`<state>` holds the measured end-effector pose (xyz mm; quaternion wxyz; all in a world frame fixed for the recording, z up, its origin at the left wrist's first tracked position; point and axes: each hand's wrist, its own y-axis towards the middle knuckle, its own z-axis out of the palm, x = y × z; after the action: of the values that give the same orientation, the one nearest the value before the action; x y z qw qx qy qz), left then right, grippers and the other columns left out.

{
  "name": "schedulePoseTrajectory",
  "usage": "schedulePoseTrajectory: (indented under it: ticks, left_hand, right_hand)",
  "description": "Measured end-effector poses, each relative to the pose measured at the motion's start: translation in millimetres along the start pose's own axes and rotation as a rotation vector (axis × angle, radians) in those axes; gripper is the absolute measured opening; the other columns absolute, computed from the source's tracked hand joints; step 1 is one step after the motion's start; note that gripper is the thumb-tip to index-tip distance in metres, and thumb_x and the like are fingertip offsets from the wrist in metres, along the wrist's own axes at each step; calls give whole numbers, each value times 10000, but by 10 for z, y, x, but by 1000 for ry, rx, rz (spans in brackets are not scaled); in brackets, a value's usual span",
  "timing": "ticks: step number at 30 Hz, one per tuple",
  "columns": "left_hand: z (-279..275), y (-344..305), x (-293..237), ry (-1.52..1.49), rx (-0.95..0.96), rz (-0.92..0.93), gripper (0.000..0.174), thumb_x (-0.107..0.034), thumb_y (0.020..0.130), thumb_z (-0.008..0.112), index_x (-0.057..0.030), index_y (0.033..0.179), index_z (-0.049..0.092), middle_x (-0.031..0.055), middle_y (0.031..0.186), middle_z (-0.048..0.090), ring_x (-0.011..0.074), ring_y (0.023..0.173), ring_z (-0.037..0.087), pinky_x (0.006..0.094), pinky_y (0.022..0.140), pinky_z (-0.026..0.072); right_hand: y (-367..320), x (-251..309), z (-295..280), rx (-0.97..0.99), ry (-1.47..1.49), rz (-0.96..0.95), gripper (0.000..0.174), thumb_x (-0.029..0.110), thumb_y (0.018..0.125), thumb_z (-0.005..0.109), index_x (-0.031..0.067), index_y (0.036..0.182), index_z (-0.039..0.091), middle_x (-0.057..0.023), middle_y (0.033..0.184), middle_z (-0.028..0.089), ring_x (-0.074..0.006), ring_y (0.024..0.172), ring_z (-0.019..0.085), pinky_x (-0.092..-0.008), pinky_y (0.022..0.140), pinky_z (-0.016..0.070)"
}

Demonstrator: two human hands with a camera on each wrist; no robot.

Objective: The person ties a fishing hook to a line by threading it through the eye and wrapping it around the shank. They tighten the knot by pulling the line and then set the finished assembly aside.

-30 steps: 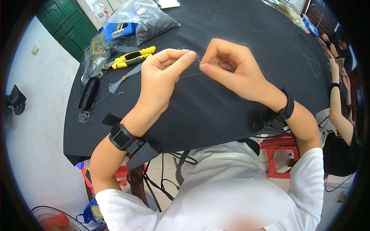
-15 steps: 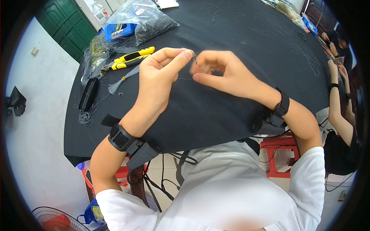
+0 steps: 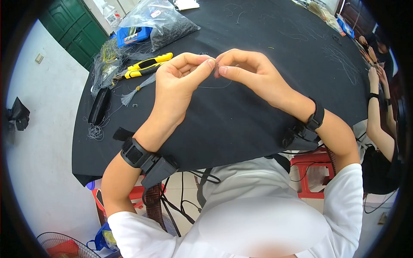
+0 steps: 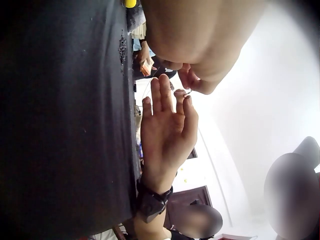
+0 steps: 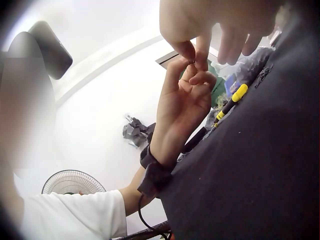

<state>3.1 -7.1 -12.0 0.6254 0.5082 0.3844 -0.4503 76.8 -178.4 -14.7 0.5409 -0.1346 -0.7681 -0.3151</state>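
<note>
Both hands meet at the fingertips above the black-covered table. The left hand (image 3: 183,81) pinches a tiny dark piece (image 4: 187,93) between thumb and index finger. Against its fingertips, the right hand (image 3: 254,75) has thumb and index finger pinched at the same spot; its other fingers are extended in the left wrist view. A thin grey line (image 3: 215,87) curves below the hands in the head view. In the right wrist view the small piece (image 5: 193,62) is mostly covered by fingertips, so its shape cannot be told.
Yellow-black pliers (image 3: 148,64), a tied line bundle (image 3: 137,88) and a black pouch (image 3: 99,105) lie left. Behind them are tangled line (image 3: 103,64), a blue box (image 3: 133,35) and a plastic bag of dark pieces (image 3: 174,32). Another person's arms (image 3: 376,107) are at far right.
The right hand has moved left to the left hand's fingertips, closing the gap between them. The left hand has stayed nearly in place. The line below now hangs in a curve.
</note>
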Motion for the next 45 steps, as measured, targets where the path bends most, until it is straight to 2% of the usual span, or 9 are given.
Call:
schedulePoseTrajectory:
  ticks: [5,9,11,12,15,21,26,39,45]
  left_hand:
    - [41,1,-2,79,-40,48,112,-49,797,645,25,880,629,18,795,622,20,670,521,140,613,396]
    - [-1,59,74,367,-8,277,59,-36,751,659,-10,799,639,-46,693,516,2,592,388,136,522,310]
    - [5,57,65,486,-18,328,55,-36,723,666,-28,768,636,-62,654,460,1,578,342,143,485,267]
    - [9,54,57,532,-29,353,63,-43,714,670,-31,764,633,-59,643,452,4,576,344,150,478,266]
    - [5,58,43,637,-57,411,84,-63,690,680,-36,751,628,-49,608,429,13,569,348,168,465,264]
    - [-94,133,73,683,-124,409,100,-104,676,675,-35,733,630,-34,582,449,39,563,376,191,484,291]
    - [-258,239,43,770,-190,464,123,-136,680,674,-30,730,637,-25,602,498,50,576,407,203,505,318]
    - [-818,487,44,950,-384,414,175,-195,686,692,-37,754,658,-30,595,463,50,549,425,199,506,345]
    - [-1027,565,48,1033,-458,432,218,-227,671,698,-30,757,662,-11,598,482,78,552,441,219,518,366]
  right_hand:
    - [0,-31,-9,-3,23,23,137,155,873,554,21,858,583,-31,962,576,-96,885,522,-256,830,411]
    - [-6,-28,-19,-14,-43,-32,108,123,848,555,26,802,562,-41,1011,558,-96,888,518,-259,824,410]
    - [1,-46,1,-43,-20,-68,124,136,818,568,14,801,583,-31,955,582,-76,823,514,-232,738,408]
    - [2,-50,13,-58,-7,-86,136,142,803,575,8,801,594,-26,927,594,-66,790,512,-218,695,407]
    - [-8,-7,2,-6,7,-32,87,90,829,540,27,772,555,-47,1054,543,-96,889,515,-263,816,408]
    - [-12,-3,-1,4,-92,-60,98,84,806,549,17,735,556,-82,1074,543,-113,905,518,-266,816,409]
    - [-24,22,26,20,-110,-73,91,81,789,558,14,727,560,-101,1078,544,-123,921,514,-268,815,405]
    - [-61,44,86,56,-94,-70,68,55,770,556,24,710,562,-89,1050,547,-118,888,502,-256,753,407]
    - [-56,16,85,74,-131,-98,64,55,771,559,28,712,553,-88,1044,547,-141,918,493,-277,795,393]
